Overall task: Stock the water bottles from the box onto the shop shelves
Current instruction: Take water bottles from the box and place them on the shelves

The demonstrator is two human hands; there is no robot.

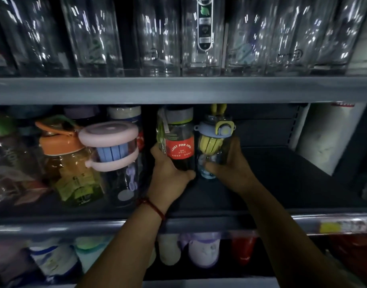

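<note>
A dark bottle with a red label (179, 142) stands on the middle shelf (282, 183). My left hand (168, 173) grips its lower part from the left. Right beside it stands a small clear bottle with a blue lid and yellow parts (213, 138). My right hand (230, 163) wraps around that one from the right. Both bottles sit upright and nearly touch. The box is out of view.
Left of my hands stand a pink-lidded bottle (112, 150) and an orange-lidded one (62, 154). Tall clear bottles (157, 38) fill the top shelf. The lower shelf holds several coloured bottles (203, 250). A white upright panel (328, 138) closes the right side.
</note>
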